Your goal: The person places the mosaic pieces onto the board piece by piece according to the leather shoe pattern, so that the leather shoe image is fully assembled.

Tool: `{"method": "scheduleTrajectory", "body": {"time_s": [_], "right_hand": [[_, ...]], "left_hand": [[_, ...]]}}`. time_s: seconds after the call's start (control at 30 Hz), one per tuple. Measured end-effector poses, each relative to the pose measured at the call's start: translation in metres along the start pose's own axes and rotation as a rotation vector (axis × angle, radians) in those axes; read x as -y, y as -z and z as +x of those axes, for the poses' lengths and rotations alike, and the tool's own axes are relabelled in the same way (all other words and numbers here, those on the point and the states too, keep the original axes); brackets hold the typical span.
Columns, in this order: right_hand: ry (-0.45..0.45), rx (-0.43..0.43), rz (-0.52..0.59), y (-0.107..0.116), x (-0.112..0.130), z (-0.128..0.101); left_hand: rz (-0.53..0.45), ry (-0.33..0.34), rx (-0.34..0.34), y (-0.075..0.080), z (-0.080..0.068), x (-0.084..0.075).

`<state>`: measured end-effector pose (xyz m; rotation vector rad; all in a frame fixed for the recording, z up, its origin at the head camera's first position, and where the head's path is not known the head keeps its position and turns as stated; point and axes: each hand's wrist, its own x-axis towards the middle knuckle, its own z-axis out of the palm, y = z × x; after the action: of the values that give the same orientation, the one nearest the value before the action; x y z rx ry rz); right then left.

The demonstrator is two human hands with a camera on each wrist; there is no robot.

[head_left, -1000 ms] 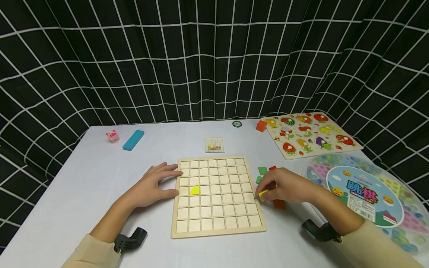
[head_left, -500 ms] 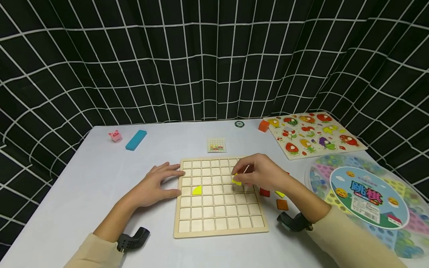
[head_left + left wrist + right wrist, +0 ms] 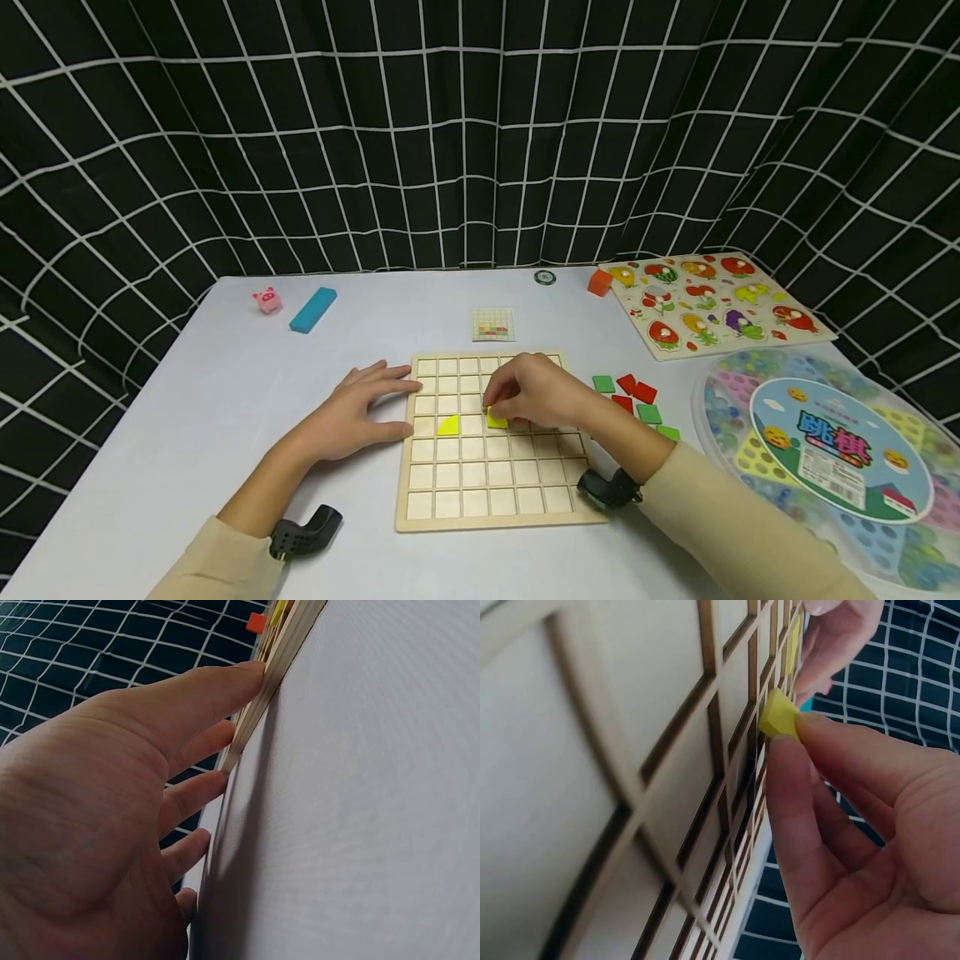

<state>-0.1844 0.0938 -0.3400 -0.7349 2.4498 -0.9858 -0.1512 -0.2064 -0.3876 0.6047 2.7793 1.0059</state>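
A wooden grid board [image 3: 501, 522] lies on the white table. My left hand [image 3: 358, 421] rests against its left edge, fingers and thumb extended; in the left wrist view the thumb and fingertips touch the rim. Between thumb and fingers, my right hand [image 3: 538, 393] pinches a small yellow tile [image 3: 778, 714] over the board's middle. The tile tilts at a cell's edge in the right wrist view, and the fingers partly cover it. Another yellow tile [image 3: 447, 426] with a quarter-circle pattern sits in a cell to the left.
Loose green and red tiles [image 3: 643, 392] lie right of the board. Behind it is a small pattern card [image 3: 492, 325]. A fruit puzzle board [image 3: 720, 304] and a round marble-game box [image 3: 847, 442] occupy the right; a blue block [image 3: 312, 310] and pink pig [image 3: 267, 300] stand back left.
My right hand has carried the yellow tile leftward from the loose pieces, over the board and down to a middle cell. My left hand stays at the board's edge.
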Motion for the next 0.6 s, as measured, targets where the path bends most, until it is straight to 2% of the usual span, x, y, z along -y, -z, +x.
{"method": "scheduleTrajectory", "body": {"time_s": [0.33, 0.6], "right_hand": [[-0.016, 0.021, -0.077, -0.0041, 0.0032, 0.0032], [0.045, 0.031, -0.11, 0.0005, 0.0008, -0.0023]], "left_hand": [[-0.008, -0.001, -0.005, 0.0015, -0.0009, -0.003], [-0.013, -0.006, -0.007, 0.0022, -0.0013, -0.0046]]}}
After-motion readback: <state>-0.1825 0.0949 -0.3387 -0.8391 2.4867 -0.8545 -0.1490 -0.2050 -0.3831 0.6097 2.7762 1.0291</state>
